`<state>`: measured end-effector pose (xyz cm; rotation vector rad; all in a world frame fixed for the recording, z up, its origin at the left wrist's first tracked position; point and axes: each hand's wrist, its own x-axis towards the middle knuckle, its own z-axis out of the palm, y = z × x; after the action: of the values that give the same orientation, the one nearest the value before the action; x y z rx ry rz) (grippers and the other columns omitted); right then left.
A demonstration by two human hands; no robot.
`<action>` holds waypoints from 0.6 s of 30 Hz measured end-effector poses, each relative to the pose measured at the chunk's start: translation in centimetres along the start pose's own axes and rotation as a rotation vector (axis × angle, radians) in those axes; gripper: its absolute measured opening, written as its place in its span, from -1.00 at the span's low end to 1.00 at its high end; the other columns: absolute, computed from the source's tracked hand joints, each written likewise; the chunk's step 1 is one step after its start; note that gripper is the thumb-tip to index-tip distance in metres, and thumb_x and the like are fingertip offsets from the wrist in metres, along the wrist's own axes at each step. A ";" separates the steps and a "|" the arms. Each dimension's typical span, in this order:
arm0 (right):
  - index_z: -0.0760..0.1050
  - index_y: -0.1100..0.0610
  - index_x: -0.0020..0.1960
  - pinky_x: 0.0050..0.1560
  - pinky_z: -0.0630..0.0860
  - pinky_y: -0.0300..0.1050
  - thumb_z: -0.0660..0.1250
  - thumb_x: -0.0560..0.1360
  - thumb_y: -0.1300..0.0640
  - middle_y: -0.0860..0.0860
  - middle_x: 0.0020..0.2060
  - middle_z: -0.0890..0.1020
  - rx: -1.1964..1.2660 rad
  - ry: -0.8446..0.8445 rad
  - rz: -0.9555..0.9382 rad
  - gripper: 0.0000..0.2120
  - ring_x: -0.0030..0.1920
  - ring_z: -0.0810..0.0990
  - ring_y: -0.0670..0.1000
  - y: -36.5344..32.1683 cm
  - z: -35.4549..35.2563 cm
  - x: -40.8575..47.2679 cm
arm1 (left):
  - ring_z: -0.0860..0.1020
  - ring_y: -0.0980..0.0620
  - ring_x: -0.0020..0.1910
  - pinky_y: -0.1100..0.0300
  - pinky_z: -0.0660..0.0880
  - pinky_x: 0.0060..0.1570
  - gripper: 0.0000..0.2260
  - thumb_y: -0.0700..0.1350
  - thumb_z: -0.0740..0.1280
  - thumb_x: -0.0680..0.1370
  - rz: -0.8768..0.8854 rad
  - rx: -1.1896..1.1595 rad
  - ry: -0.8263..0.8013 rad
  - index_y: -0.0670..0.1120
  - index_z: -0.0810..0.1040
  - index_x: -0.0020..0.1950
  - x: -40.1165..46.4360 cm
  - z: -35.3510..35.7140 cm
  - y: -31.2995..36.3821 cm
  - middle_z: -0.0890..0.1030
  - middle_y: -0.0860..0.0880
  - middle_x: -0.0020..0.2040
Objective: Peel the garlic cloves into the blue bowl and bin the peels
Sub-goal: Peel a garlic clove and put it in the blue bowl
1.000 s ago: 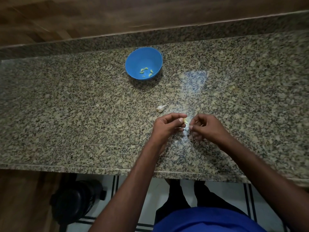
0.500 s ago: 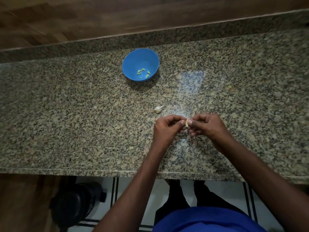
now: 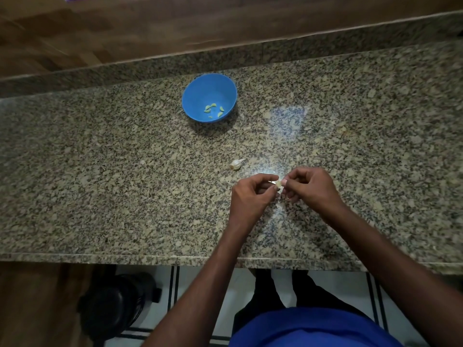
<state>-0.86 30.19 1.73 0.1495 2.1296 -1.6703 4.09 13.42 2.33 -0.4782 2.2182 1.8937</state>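
Observation:
A small pale garlic clove [image 3: 277,184] is pinched between the fingertips of my left hand [image 3: 251,196] and my right hand [image 3: 310,187], just above the granite counter [image 3: 100,171]. Both hands have curled fingers and nearly touch each other. Another clove in its skin [image 3: 237,164] lies on the counter just beyond my left hand. Farther back stands the blue bowl [image 3: 198,96], holding several peeled pale pieces [image 3: 214,110].
The counter's front edge [image 3: 150,256] runs across below my forearms. A black round bin [image 3: 114,304] stands on the floor at the lower left, under the counter edge. A wooden wall lies behind the counter.
My two hands have closed in on the clove and shifted slightly; the view has drifted a little. The bowl and the loose clove stay where they were.

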 end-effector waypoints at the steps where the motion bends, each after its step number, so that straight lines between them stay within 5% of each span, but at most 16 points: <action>1: 0.62 0.31 -0.10 -0.39 0.57 -0.19 0.45 0.54 0.28 0.22 -0.31 0.69 -0.002 0.002 0.008 -0.91 -0.38 0.66 0.03 0.1 0.1 0.1 | 0.74 -0.01 -0.09 0.00 0.70 0.00 -0.78 -0.21 0.48 0.57 -0.010 -0.020 0.001 -0.12 0.68 0.22 0.1 0.0 0.0 0.75 -0.09 -0.09; 12: 0.56 0.33 -0.18 -0.29 0.64 -0.04 0.42 0.51 0.38 0.21 -0.33 0.70 0.077 -0.026 0.152 -0.90 -0.30 0.70 0.19 1.2 -0.4 0.7 | 0.71 -0.07 -0.13 0.01 0.69 -0.05 -0.81 -0.27 0.38 0.62 -0.094 -0.110 0.029 -0.09 0.65 0.21 1.5 -0.2 -1.4 0.72 -0.18 -0.10; 18: 0.49 0.29 -0.08 -0.24 0.67 0.08 0.39 0.47 0.45 0.33 -0.25 0.68 -0.003 0.035 0.152 -0.87 -0.34 0.69 0.20 2.3 -0.5 1.2 | 0.66 0.10 -0.19 0.25 0.60 -0.27 -0.85 -0.20 0.49 0.55 0.002 0.301 0.160 -0.06 0.65 0.10 4.7 1.0 -2.2 0.66 0.01 -0.15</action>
<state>-1.31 31.10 -0.68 0.3337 2.0889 -1.5878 0.43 13.55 -1.46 -0.5919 2.5484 1.5293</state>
